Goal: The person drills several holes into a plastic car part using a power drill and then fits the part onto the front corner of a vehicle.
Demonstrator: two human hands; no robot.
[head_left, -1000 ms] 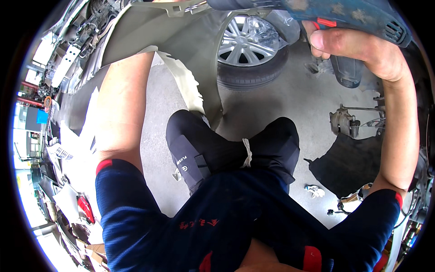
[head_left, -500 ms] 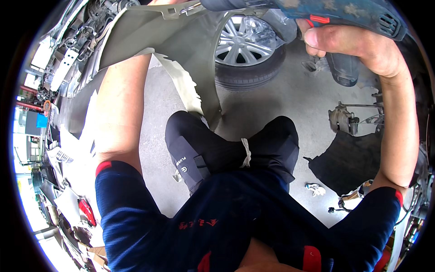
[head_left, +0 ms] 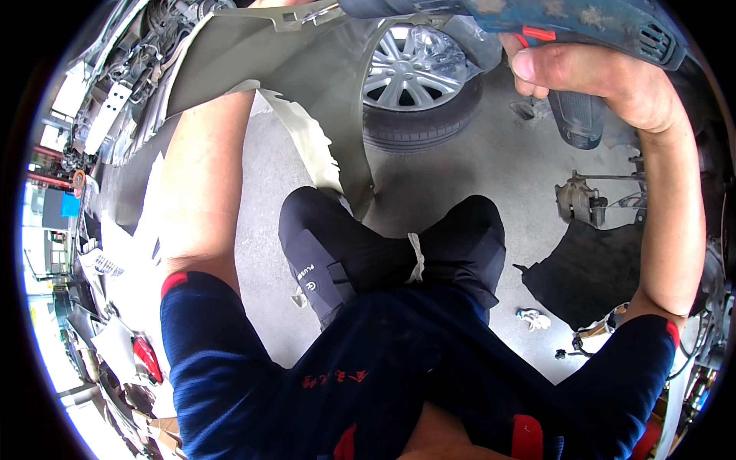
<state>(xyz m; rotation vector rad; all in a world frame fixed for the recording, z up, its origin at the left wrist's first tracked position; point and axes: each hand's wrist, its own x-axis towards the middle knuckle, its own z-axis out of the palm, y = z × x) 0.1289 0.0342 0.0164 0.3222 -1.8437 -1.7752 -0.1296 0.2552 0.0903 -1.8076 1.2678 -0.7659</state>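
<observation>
The right hand [head_left: 590,80] is wrapped around the handle of a blue power drill [head_left: 567,19], fingers curled tight on the grip and the thumb laid along its side; the tool body runs leftward along the top edge of the view and its working end is directed at the upper edge of a pale grey car fender panel [head_left: 307,69]. The tip itself lies at the limit of the picture, so contact with the panel cannot be confirmed. The left hand is out of view: only the left forearm [head_left: 203,176] shows, rising behind the panel toward its upper edge, so its grip cannot be told, though the arm's position suggests it supports the panel from the back. The panel stands upright in front of the person's knees, its wheel-arch cut-out framing a wheel with a silver alloy rim [head_left: 414,84] that rests on the concrete floor [head_left: 491,169] beyond. Judged from this arrangement, the panel is off the vehicle and the drilling work on its top edge appears to be in hand, not finished; no removed fastener or completed hole can be made out. To the right, a black liner piece [head_left: 590,268] lies flat on the floor, with a brake assembly [head_left: 579,203] just above it and a crumpled white rag [head_left: 533,318] near its lower edge.
</observation>
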